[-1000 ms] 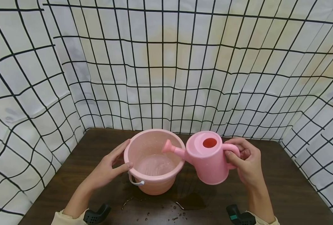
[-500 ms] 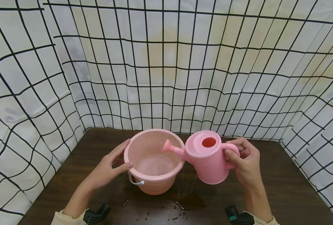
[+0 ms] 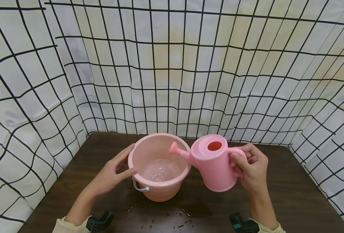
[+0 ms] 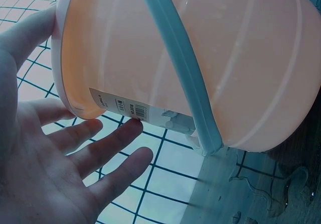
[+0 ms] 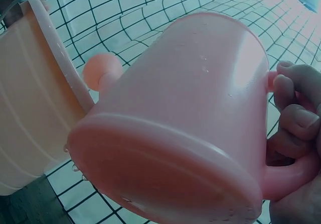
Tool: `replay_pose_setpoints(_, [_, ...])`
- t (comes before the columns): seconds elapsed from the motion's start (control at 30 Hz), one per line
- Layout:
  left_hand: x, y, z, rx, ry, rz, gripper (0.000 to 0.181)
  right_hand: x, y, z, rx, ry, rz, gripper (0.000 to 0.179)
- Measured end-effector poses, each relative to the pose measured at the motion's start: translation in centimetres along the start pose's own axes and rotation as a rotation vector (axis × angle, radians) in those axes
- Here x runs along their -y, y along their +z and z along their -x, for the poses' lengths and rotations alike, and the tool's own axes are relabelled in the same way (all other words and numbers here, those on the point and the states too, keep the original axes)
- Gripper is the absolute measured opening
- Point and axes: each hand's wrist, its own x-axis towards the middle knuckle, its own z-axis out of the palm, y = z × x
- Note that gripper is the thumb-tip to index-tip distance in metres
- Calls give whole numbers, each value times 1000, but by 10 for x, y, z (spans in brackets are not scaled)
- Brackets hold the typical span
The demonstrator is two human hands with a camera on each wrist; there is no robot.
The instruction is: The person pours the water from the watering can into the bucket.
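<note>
A pink bucket (image 3: 162,191) stands on the table with shallow water (image 3: 160,170) inside, its surface rippled. My left hand (image 3: 111,173) steadies its left side, thumb on the rim; in the left wrist view the fingers (image 4: 108,143) spread fairly straight beside the wall and label (image 4: 120,103). My right hand (image 3: 254,165) grips the handle of a pink watering can (image 3: 215,173), fingers curled round it. The can is held up beside the bucket, tilted a little left, with its spout (image 3: 176,149) over the bucket's opening. Droplets cling to the can's base (image 5: 165,174) in the right wrist view.
The bucket's pale carrying handle (image 3: 141,188) hangs down at the front left. A puddle (image 3: 196,208) and scattered drops wet the dark wooden table (image 3: 108,200) in front. White sheeting with a black grid (image 3: 172,74) encloses the back and sides.
The watering can has shifted slightly left and tipped a little more toward the bucket, with the right hand following. A splash now disturbs the water in the bucket. The left hand stays put.
</note>
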Motion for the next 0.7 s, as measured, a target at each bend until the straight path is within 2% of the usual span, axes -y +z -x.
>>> replay_pose_setpoints(0.17, [0, 0, -1, -4, 15, -9, 70, 0, 1, 0, -34, -2, 2, 19])
replay_pose_setpoints(0.4, [1, 0, 0, -11, 15, -18, 70, 3, 3, 0, -104, 90, 159, 19])
replay_pose_setpoints(0.7, [0, 1, -1, -9, 29, -23, 70, 3, 7, 1, -159, 77, 159, 15])
